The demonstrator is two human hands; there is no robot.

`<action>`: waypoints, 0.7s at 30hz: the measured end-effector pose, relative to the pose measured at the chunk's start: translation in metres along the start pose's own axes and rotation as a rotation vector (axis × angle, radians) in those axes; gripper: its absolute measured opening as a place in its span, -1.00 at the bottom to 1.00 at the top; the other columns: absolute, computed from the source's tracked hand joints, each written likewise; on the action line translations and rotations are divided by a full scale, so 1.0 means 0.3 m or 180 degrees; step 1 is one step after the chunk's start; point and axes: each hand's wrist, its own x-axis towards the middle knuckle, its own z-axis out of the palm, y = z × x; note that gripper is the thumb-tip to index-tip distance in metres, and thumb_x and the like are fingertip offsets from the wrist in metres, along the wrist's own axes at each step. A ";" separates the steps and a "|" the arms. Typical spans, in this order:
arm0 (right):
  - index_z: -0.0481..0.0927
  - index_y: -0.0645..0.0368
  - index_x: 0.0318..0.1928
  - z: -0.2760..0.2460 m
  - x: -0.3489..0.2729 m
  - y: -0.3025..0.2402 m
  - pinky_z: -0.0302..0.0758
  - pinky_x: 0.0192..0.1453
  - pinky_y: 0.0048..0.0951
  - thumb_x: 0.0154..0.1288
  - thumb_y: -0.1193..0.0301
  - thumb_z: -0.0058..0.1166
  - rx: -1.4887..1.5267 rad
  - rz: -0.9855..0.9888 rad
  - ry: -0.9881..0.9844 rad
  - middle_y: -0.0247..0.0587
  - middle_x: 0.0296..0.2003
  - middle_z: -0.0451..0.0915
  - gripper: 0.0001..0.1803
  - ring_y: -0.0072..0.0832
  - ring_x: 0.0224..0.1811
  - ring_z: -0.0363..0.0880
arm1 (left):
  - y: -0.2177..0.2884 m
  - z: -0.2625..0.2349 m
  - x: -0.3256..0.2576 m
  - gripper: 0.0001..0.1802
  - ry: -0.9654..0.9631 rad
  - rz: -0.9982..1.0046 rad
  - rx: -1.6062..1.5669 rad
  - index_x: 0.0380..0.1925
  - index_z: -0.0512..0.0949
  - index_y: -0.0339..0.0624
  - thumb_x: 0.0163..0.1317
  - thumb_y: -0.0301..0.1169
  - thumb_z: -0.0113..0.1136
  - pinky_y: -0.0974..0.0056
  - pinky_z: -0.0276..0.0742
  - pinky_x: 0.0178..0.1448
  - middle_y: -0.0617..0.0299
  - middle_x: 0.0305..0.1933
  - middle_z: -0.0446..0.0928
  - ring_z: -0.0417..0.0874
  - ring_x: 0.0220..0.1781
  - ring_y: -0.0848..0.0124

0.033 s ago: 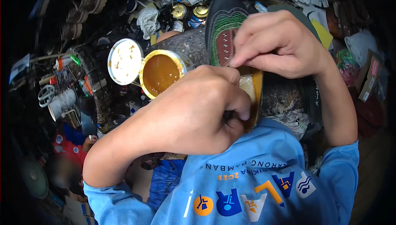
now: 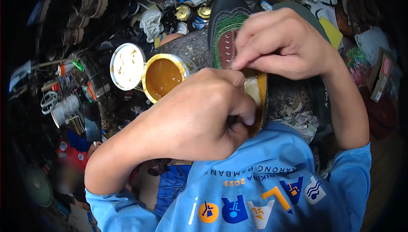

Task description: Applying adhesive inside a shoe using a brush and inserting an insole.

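Left hand (image 2: 199,117): fist closed on something hidden, over the shoe's near end.
Right hand (image 2: 284,45): fingertips pinched together on the shoe sole (image 2: 225,36) — upturned, lying between both hands.
Glue tin (image 2: 163,76): open — just left of the shoe.

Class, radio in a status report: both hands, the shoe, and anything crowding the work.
Left hand fisted at shoe's near end, what it grips hidden. Right hand pinching the shoe sole. Open tin of amber glue just left, lid beside it.

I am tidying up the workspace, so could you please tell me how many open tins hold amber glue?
1: the open glue tin sits beside its pale lid, just left of the shoe. Others may be hidden in the clutter.
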 end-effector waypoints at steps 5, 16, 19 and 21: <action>0.83 0.22 -0.21 -0.013 -0.026 0.006 0.63 -0.15 -0.28 0.15 0.58 0.31 0.0007 0.0060 0.0025 -0.14 -0.30 0.74 -0.82 -0.21 -0.22 0.75 | 0.070 -0.029 0.076 -0.74 -0.0568 -0.0215 0.0343 -0.37 0.79 -0.21 -0.14 -0.63 0.30 0.14 0.59 -0.21 0.12 -0.33 0.58 0.68 -0.30 0.15; 0.83 0.25 -0.27 -0.009 -0.002 -0.017 0.63 -0.15 -0.22 0.04 0.52 0.18 -0.0121 0.0537 -0.0159 -0.10 -0.38 0.73 -0.75 -0.17 -0.30 0.73 | 0.180 0.001 0.104 -0.80 -0.0719 -0.0345 0.2198 -0.42 0.66 -0.35 -0.13 -0.55 0.35 0.02 0.68 -0.15 -0.09 -0.20 0.45 0.67 -0.18 -0.03; 0.88 0.12 -0.19 -0.014 0.008 -0.014 0.68 -0.10 -0.21 0.05 0.50 0.10 -0.0154 0.0541 -0.0244 -0.06 -0.34 0.82 -0.65 -0.19 -0.27 0.80 | 0.127 0.049 0.052 -0.74 -0.0469 -0.0158 0.2435 -0.35 0.62 -0.35 -0.12 -0.53 0.37 0.00 0.63 -0.20 -0.07 -0.20 0.38 0.62 -0.16 -0.03; 0.86 0.18 -0.21 -0.002 -0.004 -0.003 0.66 -0.12 -0.23 0.08 0.50 0.15 -0.0052 0.0460 -0.0110 -0.08 -0.34 0.79 -0.71 -0.20 -0.28 0.78 | 0.151 0.088 0.024 -0.67 -0.0156 -0.0025 0.2366 -0.27 0.61 -0.35 -0.14 -0.54 0.37 0.04 0.55 -0.31 -0.03 -0.24 0.34 0.57 -0.26 0.02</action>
